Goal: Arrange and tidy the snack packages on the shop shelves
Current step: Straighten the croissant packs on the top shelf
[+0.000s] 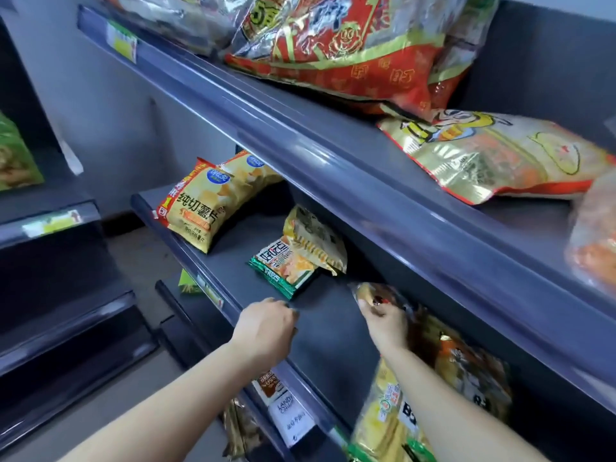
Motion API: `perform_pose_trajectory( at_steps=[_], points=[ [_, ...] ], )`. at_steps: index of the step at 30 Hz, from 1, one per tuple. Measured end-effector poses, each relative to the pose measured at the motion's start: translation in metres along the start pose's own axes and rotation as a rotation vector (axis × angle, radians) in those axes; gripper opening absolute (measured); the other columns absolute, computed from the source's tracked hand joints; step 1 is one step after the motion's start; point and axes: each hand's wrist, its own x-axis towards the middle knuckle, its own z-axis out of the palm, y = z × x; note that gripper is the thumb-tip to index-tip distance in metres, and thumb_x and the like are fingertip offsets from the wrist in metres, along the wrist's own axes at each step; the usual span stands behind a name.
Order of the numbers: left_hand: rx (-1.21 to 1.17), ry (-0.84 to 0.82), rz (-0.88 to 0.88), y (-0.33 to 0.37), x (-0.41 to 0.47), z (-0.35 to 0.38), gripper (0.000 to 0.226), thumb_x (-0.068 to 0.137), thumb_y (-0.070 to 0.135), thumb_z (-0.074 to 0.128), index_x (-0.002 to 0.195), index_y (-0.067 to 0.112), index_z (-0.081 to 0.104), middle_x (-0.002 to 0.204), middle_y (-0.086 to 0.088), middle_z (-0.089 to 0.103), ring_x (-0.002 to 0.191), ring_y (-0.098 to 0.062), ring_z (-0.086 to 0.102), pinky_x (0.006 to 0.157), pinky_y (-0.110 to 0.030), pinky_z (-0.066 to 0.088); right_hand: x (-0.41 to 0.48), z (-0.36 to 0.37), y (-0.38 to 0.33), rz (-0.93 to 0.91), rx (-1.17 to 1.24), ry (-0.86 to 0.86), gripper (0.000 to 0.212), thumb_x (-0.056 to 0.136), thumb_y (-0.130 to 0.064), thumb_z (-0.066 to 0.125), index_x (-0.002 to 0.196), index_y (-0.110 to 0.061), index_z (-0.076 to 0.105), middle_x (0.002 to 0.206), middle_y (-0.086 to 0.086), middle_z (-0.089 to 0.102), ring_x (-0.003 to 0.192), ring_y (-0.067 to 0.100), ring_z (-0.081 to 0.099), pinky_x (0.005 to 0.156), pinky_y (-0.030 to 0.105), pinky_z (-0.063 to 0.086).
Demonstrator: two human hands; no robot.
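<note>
On the middle shelf lie yellow chip bags at the far left and a green and yellow snack pack in the centre. My left hand hovers over the shelf's front edge, fingers curled, holding nothing. My right hand pinches the corner of a clear orange snack bag under the upper shelf's lip. More orange and yellow bags lie to the right of that arm.
The upper shelf carries a large red bag and a gold bag. Price tags hang on the middle shelf's rail, with packs on the shelf below. Another shelf unit stands at left.
</note>
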Motion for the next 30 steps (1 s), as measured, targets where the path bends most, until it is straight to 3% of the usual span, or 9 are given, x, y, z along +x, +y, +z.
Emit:
perform_pose_trajectory(
  at_steps=[2, 6, 13, 17, 19, 21, 23, 26, 30],
  points=[
    [-0.009, -0.007, 0.016, -0.004, 0.006, 0.001, 0.023, 0.097, 0.032, 0.047, 0.103, 0.015, 0.061, 0.104, -0.004, 0.063, 0.106, -0.027, 0.056, 0.081, -0.036, 0.052, -0.001, -0.003, 0.000, -0.047, 0.012, 0.111, 0.042, 0.087, -0.017, 0.068, 0.053, -0.007, 0.046, 0.050, 0.004, 0.040, 0.056, 0.023, 0.037, 0.052, 0.029, 0.029],
    [-0.056, -0.001, 0.065, -0.008, 0.018, -0.001, 0.028, 0.097, 0.036, 0.047, 0.110, 0.016, 0.063, 0.107, -0.003, 0.063, 0.108, -0.025, 0.056, 0.082, -0.035, 0.052, -0.021, -0.010, -0.002, -0.159, -0.096, 0.176, 0.048, 0.078, -0.011, 0.067, 0.050, -0.017, 0.028, 0.047, -0.002, 0.023, 0.053, 0.019, 0.022, 0.046, 0.029, 0.025],
    [-0.324, 0.032, 0.105, -0.002, 0.009, -0.025, 0.061, 0.096, 0.055, 0.039, 0.147, 0.024, 0.028, 0.142, -0.003, 0.041, 0.122, -0.028, 0.048, 0.089, -0.039, 0.048, -0.082, -0.036, -0.009, -0.516, -0.339, 0.232, 0.043, 0.069, -0.001, 0.069, 0.049, -0.015, 0.033, 0.050, -0.005, 0.030, 0.049, 0.021, 0.038, 0.052, 0.035, 0.034],
    [-0.849, -0.114, 0.085, 0.007, 0.009, -0.030, 0.088, 0.088, 0.064, 0.043, 0.155, 0.024, 0.004, 0.160, -0.003, 0.020, 0.142, -0.022, 0.031, 0.110, -0.034, 0.031, -0.122, -0.044, -0.014, -0.724, -0.328, 0.301, 0.037, 0.066, 0.010, 0.063, 0.049, -0.010, 0.037, 0.054, -0.006, 0.028, 0.060, 0.010, 0.048, 0.066, 0.011, 0.042],
    [-1.030, -0.180, 0.100, 0.012, 0.006, -0.033, 0.080, 0.091, 0.053, 0.052, 0.154, 0.019, 0.016, 0.152, -0.002, 0.036, 0.135, -0.017, 0.040, 0.108, -0.028, 0.033, -0.139, -0.049, -0.014, -0.723, -0.354, 0.363, 0.035, 0.069, 0.004, 0.061, 0.050, -0.013, 0.037, 0.056, -0.009, 0.027, 0.063, 0.009, 0.046, 0.060, 0.013, 0.038],
    [-1.094, -0.254, 0.141, 0.019, -0.001, -0.036, 0.058, 0.093, 0.041, 0.058, 0.141, 0.011, 0.045, 0.130, -0.006, 0.059, 0.104, -0.011, 0.059, 0.089, -0.026, 0.047, -0.154, -0.056, -0.010, -0.627, -0.376, 0.418, 0.032, 0.071, -0.005, 0.059, 0.053, -0.018, 0.036, 0.054, -0.008, 0.029, 0.054, 0.016, 0.046, 0.049, 0.025, 0.040],
    [-1.179, -0.304, 0.184, 0.032, -0.010, -0.041, 0.034, 0.093, 0.028, 0.062, 0.117, 0.005, 0.060, 0.094, -0.003, 0.068, 0.067, -0.003, 0.058, 0.064, -0.020, 0.048, -0.168, -0.066, -0.005, -0.459, -0.365, 0.498, 0.030, 0.072, -0.012, 0.059, 0.054, -0.019, 0.035, 0.050, -0.005, 0.032, 0.048, 0.018, 0.037, 0.045, 0.031, 0.036],
    [-1.319, -0.383, 0.160, 0.060, -0.023, -0.049, 0.007, 0.092, 0.013, 0.063, 0.089, 0.013, 0.058, 0.071, 0.001, 0.060, 0.052, -0.011, 0.054, 0.048, -0.023, 0.048, -0.187, -0.087, 0.002, -0.261, -0.254, 0.575, 0.037, 0.078, -0.013, 0.064, 0.055, -0.017, 0.036, 0.050, 0.000, 0.036, 0.051, 0.018, 0.034, 0.049, 0.033, 0.034],
    [-1.380, -0.434, 0.076, 0.108, -0.040, -0.056, 0.024, 0.095, 0.004, 0.057, 0.075, 0.014, 0.046, 0.066, -0.003, 0.054, 0.046, -0.013, 0.055, 0.045, -0.024, 0.048, -0.215, -0.120, 0.018, -0.094, -0.061, 0.627, 0.028, 0.087, -0.028, 0.066, 0.064, -0.019, 0.053, 0.061, -0.007, 0.057, 0.062, 0.015, 0.055, 0.060, 0.036, 0.045]
  ],
)
